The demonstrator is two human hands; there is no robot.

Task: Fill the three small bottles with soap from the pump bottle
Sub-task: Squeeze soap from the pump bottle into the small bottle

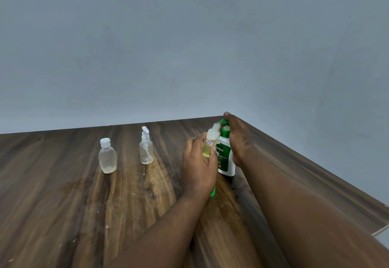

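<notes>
Two hands at the pump bottle (226, 158), near the wooden table's (63, 204) right edge.
Left hand (199, 168) grips a small labelled bottle (209, 143) under the spout; right hand (237, 139) curls over the pump head. Two other small bottles (107, 156) (146, 146) stand apart, left.

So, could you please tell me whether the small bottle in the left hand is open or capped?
Open: the small bottle shows a bare neck beside the pump bottle spout.

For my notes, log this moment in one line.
left hand: holds labelled bottle at spout | right hand: on pump bottle
</notes>
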